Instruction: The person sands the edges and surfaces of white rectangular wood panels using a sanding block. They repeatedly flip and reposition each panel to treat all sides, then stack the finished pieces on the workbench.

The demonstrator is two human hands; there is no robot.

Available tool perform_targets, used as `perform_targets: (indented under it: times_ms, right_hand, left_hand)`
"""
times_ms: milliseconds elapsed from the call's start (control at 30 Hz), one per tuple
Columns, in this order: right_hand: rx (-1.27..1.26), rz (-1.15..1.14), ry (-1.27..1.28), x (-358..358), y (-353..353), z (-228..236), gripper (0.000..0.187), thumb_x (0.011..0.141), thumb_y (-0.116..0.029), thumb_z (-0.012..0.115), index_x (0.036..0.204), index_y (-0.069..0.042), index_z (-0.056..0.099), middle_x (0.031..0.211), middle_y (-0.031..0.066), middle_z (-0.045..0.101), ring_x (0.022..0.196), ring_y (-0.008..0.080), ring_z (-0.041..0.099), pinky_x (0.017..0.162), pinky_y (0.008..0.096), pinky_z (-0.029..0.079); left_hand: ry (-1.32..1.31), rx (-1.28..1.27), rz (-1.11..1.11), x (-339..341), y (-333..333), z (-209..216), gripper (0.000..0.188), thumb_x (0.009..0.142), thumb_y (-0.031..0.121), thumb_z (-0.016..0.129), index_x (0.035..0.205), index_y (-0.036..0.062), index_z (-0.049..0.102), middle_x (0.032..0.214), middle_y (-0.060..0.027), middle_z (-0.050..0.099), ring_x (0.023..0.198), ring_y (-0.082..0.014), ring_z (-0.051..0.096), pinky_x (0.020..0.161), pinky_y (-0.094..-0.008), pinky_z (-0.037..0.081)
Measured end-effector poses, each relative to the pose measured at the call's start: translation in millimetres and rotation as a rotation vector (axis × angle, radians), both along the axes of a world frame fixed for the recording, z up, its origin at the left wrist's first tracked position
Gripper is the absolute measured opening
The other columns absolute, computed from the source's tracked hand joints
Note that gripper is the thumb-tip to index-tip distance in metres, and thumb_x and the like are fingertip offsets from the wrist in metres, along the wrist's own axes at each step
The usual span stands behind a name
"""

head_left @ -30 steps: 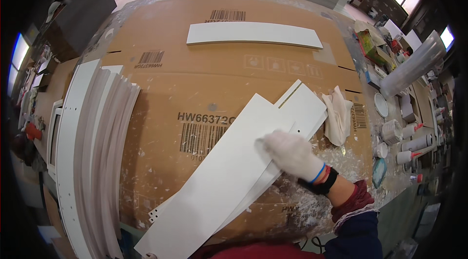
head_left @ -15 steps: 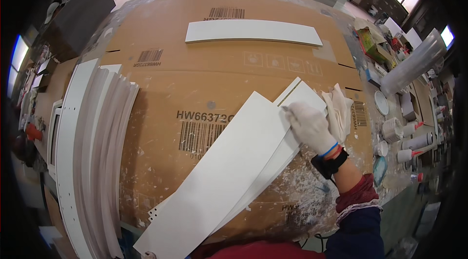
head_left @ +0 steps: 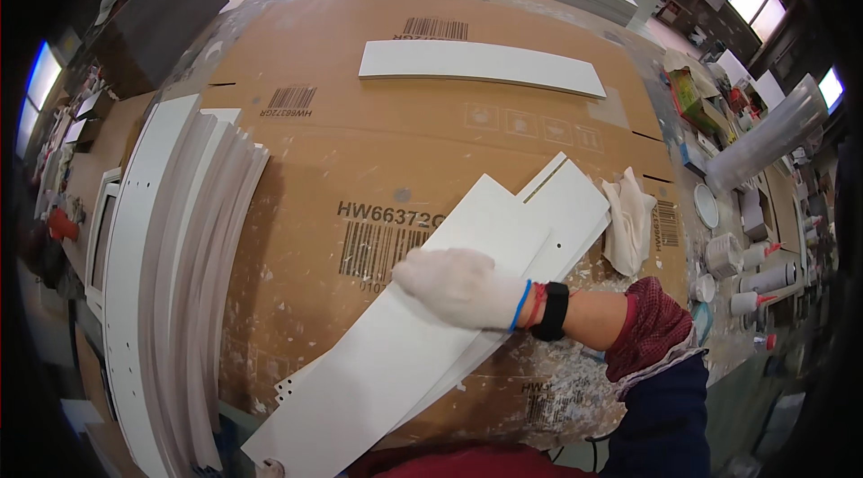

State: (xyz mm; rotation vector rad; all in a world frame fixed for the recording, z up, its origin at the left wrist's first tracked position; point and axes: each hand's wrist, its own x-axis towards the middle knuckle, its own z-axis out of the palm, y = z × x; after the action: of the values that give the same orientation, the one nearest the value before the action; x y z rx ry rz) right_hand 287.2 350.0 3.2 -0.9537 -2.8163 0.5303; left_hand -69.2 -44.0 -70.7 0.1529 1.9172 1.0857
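My right hand [head_left: 454,287], in a pale glove, lies across a long white board [head_left: 360,370], with its curled fingers at the board's left edge. What those fingers hold, if anything, is hidden. My left hand [head_left: 270,469] shows only as a fingertip at the board's near end by the lower picture edge; its other fingers are out of sight. Beneath the top board lie other white boards [head_left: 580,195], fanned out to the right; one has a narrow slot and a small dark hole. A crumpled cream cloth [head_left: 631,222] lies beside their far end.
Cardboard [head_left: 306,181] covers the table. Another white board [head_left: 481,64] lies across its far part. Several long white panels [head_left: 148,298] stand stacked at the left. Along the right edge are bottles [head_left: 769,278], a white tub [head_left: 722,255] and a clear plastic roll [head_left: 769,136].
My right hand has moved left and nearer, from the boards' far right end to the top board's left edge. My left hand stays at the near end. The whole view has shifted slightly.
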Motion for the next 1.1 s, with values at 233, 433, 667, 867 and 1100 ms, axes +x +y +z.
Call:
perform_targets:
  times_ms: [233,433,667,867,1100]
  right_hand:
    - [0.232,-0.702,-0.154,98.5,111.6,-4.1,0.018,0.095,-0.016,0.051,0.101,-0.003,0.062,0.095,0.0218,0.066,0.091,0.0403,0.065,0.080,0.0490,0.052]
    - [0.090,-0.237,0.163,46.1,19.3,7.7,0.019,0.090,-0.015,0.059,0.108,-0.008,0.064,0.088,0.0160,0.064,0.084,0.0364,0.066,0.070,0.0450,0.053]
    - [0.276,-0.185,0.036,52.1,-1.6,-18.2,0.006,0.093,-0.014,0.053,0.094,-0.009,0.056,0.080,0.0105,0.059,0.069,0.0293,0.065,0.057,0.0404,0.053]
    - [0.470,-0.687,-0.023,149.5,61.0,-4.5,0.013,0.094,-0.019,0.055,0.100,-0.008,0.060,0.084,0.0130,0.064,0.077,0.0321,0.067,0.065,0.0412,0.054]
    - [0.154,-0.114,0.081,54.5,-27.9,3.4,0.007,0.090,-0.015,0.058,0.095,-0.010,0.058,0.080,0.0089,0.057,0.072,0.0279,0.063,0.061,0.0400,0.051]
  left_hand:
    - [0.086,0.043,-0.036,-1.5,-12.3,-9.5,0.042,0.100,0.029,0.059,0.128,-0.0017,0.056,0.112,-0.0170,0.066,0.095,-0.0273,0.067,0.079,-0.0386,0.055]
    - [0.023,0.027,-0.010,2.0,-11.2,3.0,0.044,0.100,0.031,0.058,0.130,-0.0004,0.055,0.112,-0.0161,0.066,0.095,-0.0256,0.066,0.080,-0.0374,0.055]
    - [0.008,0.030,-0.019,2.8,-7.1,8.8,0.047,0.099,0.032,0.060,0.132,0.0007,0.054,0.114,-0.0154,0.065,0.097,-0.0237,0.065,0.082,-0.0359,0.054]
    - [-0.018,0.043,-0.039,2.0,-0.7,6.0,0.049,0.097,0.033,0.062,0.135,0.0016,0.053,0.116,-0.0148,0.065,0.099,-0.0220,0.065,0.083,-0.0347,0.053]
    - [-0.009,0.024,-0.046,2.3,3.0,11.3,0.053,0.096,0.034,0.064,0.137,0.0027,0.051,0.118,-0.0141,0.064,0.101,-0.0201,0.064,0.085,-0.0332,0.052]
